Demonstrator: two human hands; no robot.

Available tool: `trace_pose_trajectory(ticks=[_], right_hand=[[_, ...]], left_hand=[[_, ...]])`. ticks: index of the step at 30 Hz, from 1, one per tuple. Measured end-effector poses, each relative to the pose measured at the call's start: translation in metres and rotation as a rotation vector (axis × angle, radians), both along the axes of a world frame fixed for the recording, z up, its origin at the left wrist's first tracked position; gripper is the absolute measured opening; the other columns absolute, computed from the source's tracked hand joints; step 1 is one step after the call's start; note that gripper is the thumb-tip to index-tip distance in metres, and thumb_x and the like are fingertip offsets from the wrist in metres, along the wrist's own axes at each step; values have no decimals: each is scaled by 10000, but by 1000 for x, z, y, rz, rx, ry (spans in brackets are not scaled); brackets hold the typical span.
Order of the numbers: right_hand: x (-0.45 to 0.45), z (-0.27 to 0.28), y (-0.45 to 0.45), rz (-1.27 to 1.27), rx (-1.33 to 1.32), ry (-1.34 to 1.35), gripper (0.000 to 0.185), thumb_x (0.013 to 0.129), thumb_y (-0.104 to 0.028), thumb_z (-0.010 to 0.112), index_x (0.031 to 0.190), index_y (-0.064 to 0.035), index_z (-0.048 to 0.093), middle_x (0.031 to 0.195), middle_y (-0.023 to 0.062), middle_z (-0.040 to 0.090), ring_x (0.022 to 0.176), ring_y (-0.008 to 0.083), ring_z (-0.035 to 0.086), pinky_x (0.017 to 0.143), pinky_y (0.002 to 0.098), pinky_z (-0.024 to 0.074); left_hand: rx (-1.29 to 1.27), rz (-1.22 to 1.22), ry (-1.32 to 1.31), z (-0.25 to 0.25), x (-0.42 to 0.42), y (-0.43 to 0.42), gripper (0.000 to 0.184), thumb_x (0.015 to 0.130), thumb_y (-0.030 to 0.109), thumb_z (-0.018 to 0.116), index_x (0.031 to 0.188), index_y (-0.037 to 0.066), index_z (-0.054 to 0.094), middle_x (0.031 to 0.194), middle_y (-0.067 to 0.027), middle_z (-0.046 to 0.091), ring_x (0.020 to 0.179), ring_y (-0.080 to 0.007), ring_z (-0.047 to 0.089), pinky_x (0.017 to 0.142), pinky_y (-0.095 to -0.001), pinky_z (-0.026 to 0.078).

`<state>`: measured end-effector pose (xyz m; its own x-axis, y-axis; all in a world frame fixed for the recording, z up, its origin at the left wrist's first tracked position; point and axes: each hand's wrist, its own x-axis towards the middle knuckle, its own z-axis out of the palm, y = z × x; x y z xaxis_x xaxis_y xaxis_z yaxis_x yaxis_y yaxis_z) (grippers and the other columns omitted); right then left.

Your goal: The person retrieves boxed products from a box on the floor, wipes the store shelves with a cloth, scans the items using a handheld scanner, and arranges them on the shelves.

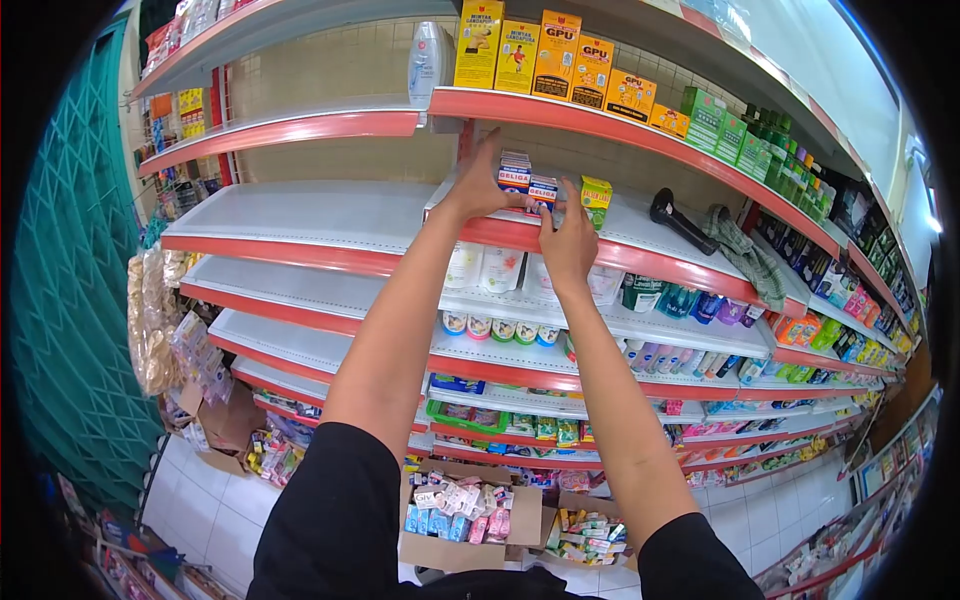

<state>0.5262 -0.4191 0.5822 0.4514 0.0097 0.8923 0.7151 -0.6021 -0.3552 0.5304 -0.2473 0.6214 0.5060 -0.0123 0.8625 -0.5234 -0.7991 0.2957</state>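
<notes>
On the red-edged white shelf (310, 215), small dark blue and white GELIGA balm boxes (515, 174) stand stacked, with another GELIGA box (542, 192) beside them in front. My left hand (478, 190) is closed around the left side of the boxes, its thumb across the front and its fingers reaching back. From the right, my right hand (570, 240) grips the front GELIGA box, thumb at its face and fingers along its side. Just right of that hand stands a yellow-green balm box (596, 201), apart from the fingers.
A black-handled brush (683, 222) and a checked cloth (748, 255) lie farther right on this shelf. Above are orange GPU boxes (557, 55), yellow boxes (478, 45) and a white bottle (427, 65). An open carton (462, 510) of small packs sits on the floor.
</notes>
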Motion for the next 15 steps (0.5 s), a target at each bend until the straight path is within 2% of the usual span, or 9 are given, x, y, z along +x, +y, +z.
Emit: trace_pose_trajectory(ticks=[2,6,8,11,15], right_hand=[[0,-1,3,-18,20,53,433,796,-179,619,1207,-165,484,951,134,634,826,320,628,659,412,500],[3,-4,7,-53,33,38,426,782,-185,633,1194,-175,526,901,101,664,799,303,641,655,400,504],[2,-2,8,-53,48,56,407,780,-186,634,1177,-170,545,882,90,669,792,300,642,650,399,505],[-2,-4,9,-69,63,93,362,774,-196,639,1130,-161,584,851,90,672,771,302,644,647,398,507],[1,-2,10,-140,73,112,243,775,-230,640,993,-126,661,809,95,674,749,305,644,657,401,507]], left_hand=[[-113,-157,117,-6,11,5,1117,570,249,828,1387,-40,124,1314,-221,401,1215,-283,410,1012,-331,326],[-61,-336,299,-7,9,6,1089,620,188,802,1395,-42,73,1232,-196,492,1122,-256,498,975,-309,366],[-106,-296,338,-10,13,6,938,600,173,811,1324,-14,244,1172,-198,541,1110,-294,526,945,-328,400],[-96,-309,312,-7,5,2,904,618,168,800,1315,-15,254,1159,-189,553,1096,-304,534,940,-333,405],[-54,-263,293,-11,11,5,887,641,165,787,1319,-18,245,1174,-192,544,1096,-286,534,943,-323,402]])
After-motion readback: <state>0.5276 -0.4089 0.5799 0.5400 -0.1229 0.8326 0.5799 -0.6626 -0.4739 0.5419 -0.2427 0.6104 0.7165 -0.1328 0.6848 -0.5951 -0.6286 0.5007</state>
